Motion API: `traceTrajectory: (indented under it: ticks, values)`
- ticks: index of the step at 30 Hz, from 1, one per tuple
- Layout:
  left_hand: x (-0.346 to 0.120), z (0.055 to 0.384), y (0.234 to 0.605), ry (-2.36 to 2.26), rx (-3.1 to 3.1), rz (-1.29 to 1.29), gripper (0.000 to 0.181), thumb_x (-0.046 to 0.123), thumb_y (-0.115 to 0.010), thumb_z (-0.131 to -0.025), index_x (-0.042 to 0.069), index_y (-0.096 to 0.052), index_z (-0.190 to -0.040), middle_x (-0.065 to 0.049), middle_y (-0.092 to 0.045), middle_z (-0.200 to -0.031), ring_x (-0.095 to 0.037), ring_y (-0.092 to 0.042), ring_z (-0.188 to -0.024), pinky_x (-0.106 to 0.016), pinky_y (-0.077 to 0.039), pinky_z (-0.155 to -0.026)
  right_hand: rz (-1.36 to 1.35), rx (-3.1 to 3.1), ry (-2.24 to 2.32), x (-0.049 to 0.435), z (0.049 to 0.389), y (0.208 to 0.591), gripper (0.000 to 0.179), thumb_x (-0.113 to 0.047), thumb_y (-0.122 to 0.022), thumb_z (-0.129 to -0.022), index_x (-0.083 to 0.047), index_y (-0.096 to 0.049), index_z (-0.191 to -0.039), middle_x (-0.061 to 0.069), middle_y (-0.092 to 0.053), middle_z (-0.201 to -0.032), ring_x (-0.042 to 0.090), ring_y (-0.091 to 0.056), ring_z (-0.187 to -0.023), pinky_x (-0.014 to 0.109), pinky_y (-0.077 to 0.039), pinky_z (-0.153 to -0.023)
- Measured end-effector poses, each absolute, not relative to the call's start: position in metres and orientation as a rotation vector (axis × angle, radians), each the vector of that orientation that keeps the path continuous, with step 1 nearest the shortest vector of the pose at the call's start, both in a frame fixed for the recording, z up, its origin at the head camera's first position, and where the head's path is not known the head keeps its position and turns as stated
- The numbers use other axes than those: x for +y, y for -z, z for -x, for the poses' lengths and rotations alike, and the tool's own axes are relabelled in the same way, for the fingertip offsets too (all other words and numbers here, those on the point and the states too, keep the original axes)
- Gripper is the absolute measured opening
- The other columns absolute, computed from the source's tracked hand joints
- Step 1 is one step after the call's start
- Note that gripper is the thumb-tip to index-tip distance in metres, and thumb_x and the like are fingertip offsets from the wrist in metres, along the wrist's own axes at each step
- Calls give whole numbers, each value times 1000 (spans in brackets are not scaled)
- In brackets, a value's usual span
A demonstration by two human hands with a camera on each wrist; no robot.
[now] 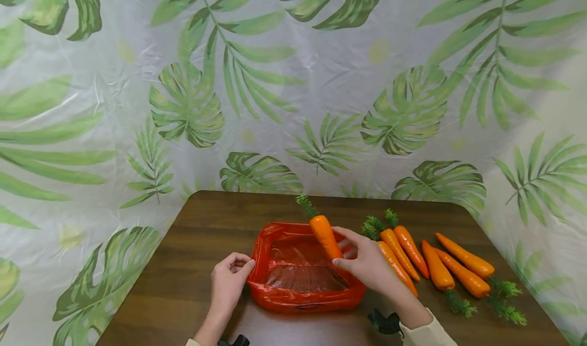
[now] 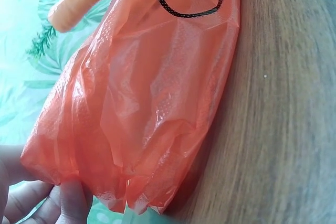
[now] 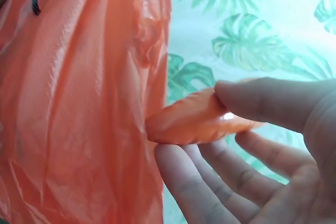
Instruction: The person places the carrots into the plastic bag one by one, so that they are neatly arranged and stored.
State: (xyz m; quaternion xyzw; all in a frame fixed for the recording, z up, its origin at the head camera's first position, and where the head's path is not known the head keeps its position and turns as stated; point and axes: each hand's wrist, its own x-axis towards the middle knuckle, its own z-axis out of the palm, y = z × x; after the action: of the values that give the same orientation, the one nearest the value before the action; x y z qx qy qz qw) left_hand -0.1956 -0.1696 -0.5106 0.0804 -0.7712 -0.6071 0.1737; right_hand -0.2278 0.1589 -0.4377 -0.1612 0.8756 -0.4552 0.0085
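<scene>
A red plastic bag stands on the table with its mouth spread wide; in the left wrist view part of a black printed design shows on its side. My left hand pinches the bag's left rim between thumb and fingers. Over the bag's right part, my right hand holds an orange carrot by its lower end, leafy green top pointing up and away. In the right wrist view the thumb lies on one side of the carrot and the fingers on the other.
Several more carrots lie on the table to the right, among them one with its top pointing away and one with its thick end nearer. A leaf-patterned sheet hangs behind the table's far edge.
</scene>
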Motion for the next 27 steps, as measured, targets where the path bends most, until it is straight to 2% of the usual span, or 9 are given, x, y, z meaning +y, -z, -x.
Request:
traceTrajectory:
  ticks: [9, 15, 22, 27]
  values:
    - [-169, 196, 511, 1698, -2176, -212, 9, 15, -81, -87, 9, -74, -86, -5, -70, -77, -16, -64, -67, -24, -52, -59, 707, 2705, 1216, 155, 230, 449, 66, -10, -82, -83, -26, -57, -142, -5, -68, -100, 16, -64, -82, 32, -54, -67]
    - [-169, 194, 512, 1694, -2165, -219, 10, 16, -81, -87, 8, -74, -87, -6, -70, -78, -17, -64, -67, -24, -51, -60, 794, 2717, 1072, 154, 229, 450, 65, -10, -82, -83, -28, -58, -140, -10, -67, -101, 13, -63, -85, 30, -53, -70]
    - [-167, 195, 512, 1674, -2169, -222, 7, 14, -80, -87, 11, -74, -85, -4, -69, -77, -18, -65, -66, -26, -53, -59, 865, 2686, 963, 154, 227, 451, 64, -9, -84, -80, -31, -62, -136, -10, -66, -98, 16, -62, -80, 31, -50, -63]
    - [-165, 194, 510, 1686, -2158, -218, 7, 14, -80, -87, 12, -74, -85, -4, -69, -77, -19, -65, -65, -27, -53, -59, 901, 2707, 909, 155, 227, 450, 61, -8, -84, -79, -31, -65, -132, -11, -67, -98, 17, -63, -81, 30, -50, -65]
